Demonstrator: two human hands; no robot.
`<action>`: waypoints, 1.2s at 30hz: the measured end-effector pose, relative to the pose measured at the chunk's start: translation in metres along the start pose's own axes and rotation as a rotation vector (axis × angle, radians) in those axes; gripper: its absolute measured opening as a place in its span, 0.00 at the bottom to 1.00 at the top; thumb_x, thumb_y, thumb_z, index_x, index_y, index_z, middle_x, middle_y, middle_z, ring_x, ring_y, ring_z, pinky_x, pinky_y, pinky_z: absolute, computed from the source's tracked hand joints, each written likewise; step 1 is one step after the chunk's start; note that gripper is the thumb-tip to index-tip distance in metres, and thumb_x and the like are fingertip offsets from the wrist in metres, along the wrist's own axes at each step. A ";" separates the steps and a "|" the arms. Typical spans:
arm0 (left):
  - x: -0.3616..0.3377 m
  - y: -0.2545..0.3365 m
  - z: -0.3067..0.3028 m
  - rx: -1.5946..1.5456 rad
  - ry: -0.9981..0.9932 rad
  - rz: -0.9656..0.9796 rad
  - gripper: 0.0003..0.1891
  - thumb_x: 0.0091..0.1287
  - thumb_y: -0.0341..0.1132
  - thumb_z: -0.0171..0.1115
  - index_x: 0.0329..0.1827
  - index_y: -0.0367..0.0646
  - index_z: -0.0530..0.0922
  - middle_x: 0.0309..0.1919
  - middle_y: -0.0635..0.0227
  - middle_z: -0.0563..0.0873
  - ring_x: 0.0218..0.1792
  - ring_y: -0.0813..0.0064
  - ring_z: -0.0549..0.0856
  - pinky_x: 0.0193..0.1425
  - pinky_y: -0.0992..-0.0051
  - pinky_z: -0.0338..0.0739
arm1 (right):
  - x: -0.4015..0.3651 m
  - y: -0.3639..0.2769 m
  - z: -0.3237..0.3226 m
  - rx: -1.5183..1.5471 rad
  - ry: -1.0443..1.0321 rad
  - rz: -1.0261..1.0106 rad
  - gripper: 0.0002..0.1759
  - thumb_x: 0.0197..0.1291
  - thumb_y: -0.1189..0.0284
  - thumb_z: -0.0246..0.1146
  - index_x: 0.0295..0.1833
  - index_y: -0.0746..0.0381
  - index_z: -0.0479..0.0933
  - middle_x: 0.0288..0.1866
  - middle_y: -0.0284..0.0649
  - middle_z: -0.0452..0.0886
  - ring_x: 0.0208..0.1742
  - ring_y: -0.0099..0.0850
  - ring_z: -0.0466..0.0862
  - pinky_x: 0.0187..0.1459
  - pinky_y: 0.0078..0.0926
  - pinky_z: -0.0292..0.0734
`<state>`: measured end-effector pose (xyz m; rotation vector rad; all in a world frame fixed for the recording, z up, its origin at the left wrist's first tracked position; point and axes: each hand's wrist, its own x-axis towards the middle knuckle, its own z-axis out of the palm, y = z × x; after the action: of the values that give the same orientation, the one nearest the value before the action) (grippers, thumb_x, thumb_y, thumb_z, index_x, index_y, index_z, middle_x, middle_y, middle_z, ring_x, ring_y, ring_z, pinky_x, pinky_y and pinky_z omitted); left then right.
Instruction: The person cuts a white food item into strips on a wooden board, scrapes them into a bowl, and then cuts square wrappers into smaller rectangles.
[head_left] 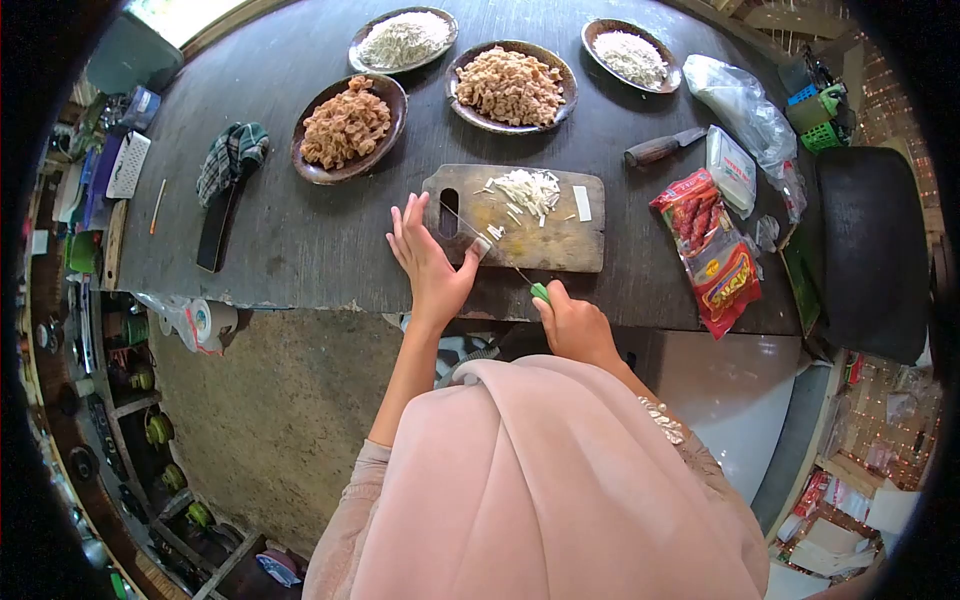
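My right hand (580, 327) is closed round the green handle (540, 292) of a knife, whose thin blade reaches over the lower left of a wooden cutting board (580, 240). At the board's left end is my left hand (437, 262), fingers spread upward, with its thumb by a small white piece (481, 246) near the blade. Thin white strips (530, 192) lie heaped on the upper part of the board. A flat white slab (582, 203) rests to their right.
Behind the board stand plates of brown chunks (345, 124) (508, 87) and plates of white shreds (404, 41) (630, 57). To the right lie another knife (660, 147), a red packet (708, 250) and a plastic bag (740, 105). A checked cloth (232, 160) is at left.
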<state>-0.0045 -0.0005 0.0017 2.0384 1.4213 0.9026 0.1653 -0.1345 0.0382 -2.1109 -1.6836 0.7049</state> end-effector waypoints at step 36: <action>0.000 0.001 0.000 -0.013 0.001 0.003 0.49 0.60 0.37 0.75 0.81 0.46 0.53 0.80 0.53 0.58 0.84 0.43 0.46 0.82 0.38 0.34 | 0.010 0.005 -0.004 0.001 0.028 0.038 0.16 0.77 0.59 0.55 0.45 0.61 0.68 0.26 0.56 0.83 0.31 0.60 0.85 0.31 0.60 0.77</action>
<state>-0.0042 -0.0008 0.0027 2.0306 1.4100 0.9124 0.1734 -0.1260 0.0370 -2.1474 -1.6317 0.6844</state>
